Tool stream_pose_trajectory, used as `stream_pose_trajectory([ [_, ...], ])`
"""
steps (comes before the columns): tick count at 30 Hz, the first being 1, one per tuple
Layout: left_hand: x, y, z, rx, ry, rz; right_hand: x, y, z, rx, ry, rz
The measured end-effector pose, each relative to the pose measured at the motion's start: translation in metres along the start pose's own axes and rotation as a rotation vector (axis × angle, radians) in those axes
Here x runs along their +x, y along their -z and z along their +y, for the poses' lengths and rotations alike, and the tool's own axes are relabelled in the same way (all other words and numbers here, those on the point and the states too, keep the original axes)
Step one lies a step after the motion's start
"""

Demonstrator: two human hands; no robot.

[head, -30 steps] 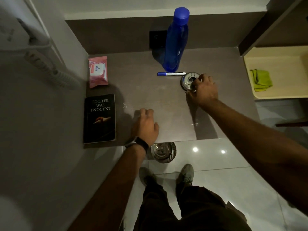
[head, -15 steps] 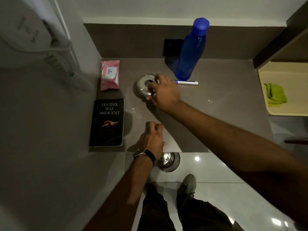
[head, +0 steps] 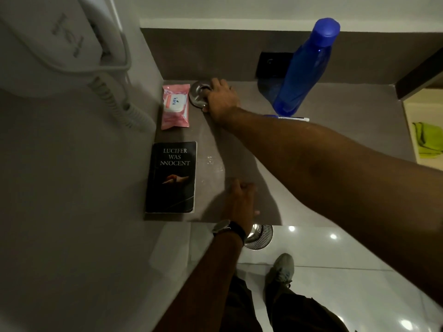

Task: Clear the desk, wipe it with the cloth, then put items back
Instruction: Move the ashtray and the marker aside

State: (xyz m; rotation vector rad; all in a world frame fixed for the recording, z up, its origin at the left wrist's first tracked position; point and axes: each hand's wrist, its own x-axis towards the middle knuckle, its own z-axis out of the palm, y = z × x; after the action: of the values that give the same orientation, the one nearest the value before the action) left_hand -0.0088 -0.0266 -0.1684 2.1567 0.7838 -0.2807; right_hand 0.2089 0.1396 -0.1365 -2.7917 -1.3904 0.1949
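A round metal dish (head: 197, 95) lies at the back left of the brown desk (head: 340, 140), right beside a pink wipes packet (head: 175, 107). My right hand (head: 220, 100) reaches across and grips the dish's near side, covering half of it. My left hand (head: 241, 200) rests loosely curled on the desk's front edge, holding nothing; a watch is on its wrist. A black book (head: 173, 177) lies front left. A tall blue bottle (head: 305, 68) stands at the back, a white pen (head: 291, 119) at its foot. The green cloth (head: 428, 140) lies on a yellow shelf at the right.
A white wall phone (head: 62, 44) with a coiled cord (head: 117, 101) hangs on the left wall above the desk. A black socket plate (head: 271, 65) sits on the back wall. A metal floor drain (head: 260, 237) shows below the desk edge, near my shoes.
My right hand has carried the metal dish leftward from beside the pen to the back left corner next to the wipes packet. My left hand has stayed at the front edge.
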Motion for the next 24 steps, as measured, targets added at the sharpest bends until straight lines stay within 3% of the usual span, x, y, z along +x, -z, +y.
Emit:
stream_pose_trajectory([
  [5, 0.001, 0.009, 0.003, -0.152, 0.036, 0.023, -0.048, -0.005, 0.010, 0.217, -0.077, 0.118],
  [6, 0.002, 0.010, 0.003, -0.082, 0.017, 0.068, -0.068, -0.008, 0.018, 0.219, -0.088, 0.147],
  [11, 0.002, 0.012, 0.014, -0.148, 0.011, 0.187, -0.156, -0.030, 0.103, 0.036, -0.239, 0.202],
  [14, 0.001, 0.012, 0.016, -0.281, 0.067, 0.056, -0.175, -0.033, 0.151, -0.053, -0.337, 0.095],
  [17, 0.004, 0.009, 0.005, -0.151, 0.036, 0.019, -0.179, -0.030, 0.177, -0.103, -0.269, 0.032],
  [20, 0.003, 0.009, 0.002, 0.040, -0.038, 0.016, -0.173, -0.028, 0.183, -0.109, -0.252, 0.075],
  [24, 0.002, 0.009, 0.001, 0.086, -0.018, -0.002, -0.161, -0.028, 0.184, -0.085, -0.267, 0.101],
])
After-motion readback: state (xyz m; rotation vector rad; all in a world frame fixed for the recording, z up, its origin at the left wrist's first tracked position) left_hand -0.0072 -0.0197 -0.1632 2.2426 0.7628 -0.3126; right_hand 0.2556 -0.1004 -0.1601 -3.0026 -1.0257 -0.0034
